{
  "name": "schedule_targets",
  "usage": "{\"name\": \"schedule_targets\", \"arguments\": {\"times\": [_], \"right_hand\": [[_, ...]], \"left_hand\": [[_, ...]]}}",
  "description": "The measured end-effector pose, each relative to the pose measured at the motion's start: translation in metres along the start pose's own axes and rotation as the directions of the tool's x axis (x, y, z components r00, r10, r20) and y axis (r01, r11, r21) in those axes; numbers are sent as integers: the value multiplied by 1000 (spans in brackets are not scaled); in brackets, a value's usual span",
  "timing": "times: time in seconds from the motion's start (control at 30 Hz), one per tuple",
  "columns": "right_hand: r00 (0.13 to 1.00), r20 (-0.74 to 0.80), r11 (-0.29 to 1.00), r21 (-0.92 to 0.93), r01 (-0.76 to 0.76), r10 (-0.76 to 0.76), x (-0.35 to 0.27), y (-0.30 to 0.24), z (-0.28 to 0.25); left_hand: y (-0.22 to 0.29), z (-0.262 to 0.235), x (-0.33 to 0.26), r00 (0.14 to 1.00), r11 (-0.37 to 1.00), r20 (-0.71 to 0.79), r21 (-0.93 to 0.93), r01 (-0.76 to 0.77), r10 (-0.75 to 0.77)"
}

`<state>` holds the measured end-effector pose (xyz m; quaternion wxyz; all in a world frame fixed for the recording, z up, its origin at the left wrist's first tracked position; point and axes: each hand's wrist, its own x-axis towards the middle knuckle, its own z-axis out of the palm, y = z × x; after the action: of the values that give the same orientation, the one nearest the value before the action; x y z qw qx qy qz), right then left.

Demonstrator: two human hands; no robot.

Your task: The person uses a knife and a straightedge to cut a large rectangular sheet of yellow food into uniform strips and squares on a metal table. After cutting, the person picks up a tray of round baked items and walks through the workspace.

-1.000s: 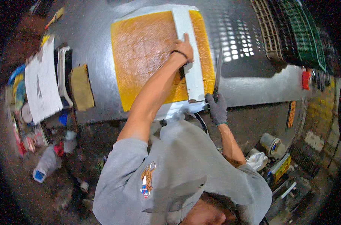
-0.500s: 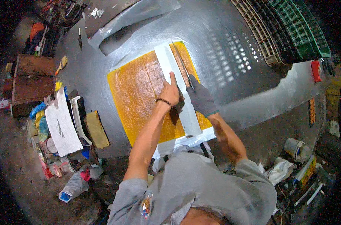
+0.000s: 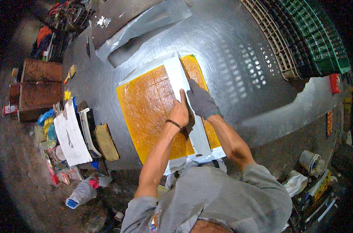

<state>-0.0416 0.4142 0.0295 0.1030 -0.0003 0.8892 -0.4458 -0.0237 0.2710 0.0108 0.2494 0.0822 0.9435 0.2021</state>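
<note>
A glossy amber-yellow slab [image 3: 143, 106], scored with faint lines, lies on the metal table in front of me. Across its right part runs a long flat white straightedge [image 3: 177, 75] with a hole at its near end. My bare left hand [image 3: 179, 113], a beaded bracelet at its wrist, presses on the straightedge with the index finger stretched along it. My right hand [image 3: 202, 101], in a dark grey glove, is closed on a knife, whose thin blade [image 3: 183, 65] shows as a dark line along the straightedge's right side. The glove hides its handle.
Green and beige plastic crates [image 3: 308, 35] stand at the far right. A sheet of clear plastic [image 3: 145, 25] lies at the back. To the left are a brush [image 3: 70, 73], brown boxes [image 3: 40, 87], a white sheet [image 3: 72, 134] and a yellowish block [image 3: 106, 142].
My gloved right hand has moved slightly along the straightedge, and less of the knife shows. My left hand stays on the straightedge. The whole view has shifted a little.
</note>
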Motion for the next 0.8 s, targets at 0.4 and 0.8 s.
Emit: {"name": "schedule_targets", "arguments": {"times": [0.4,0.8], "right_hand": [[994,14,993,27,-111,111,-8,0,5],[996,17,994,52,-93,92,-19,12,15]], "left_hand": [[-11,5,0,999,999,-11,4,-37,37],[-13,6,3,999,998,1,51,-34,34]]}}
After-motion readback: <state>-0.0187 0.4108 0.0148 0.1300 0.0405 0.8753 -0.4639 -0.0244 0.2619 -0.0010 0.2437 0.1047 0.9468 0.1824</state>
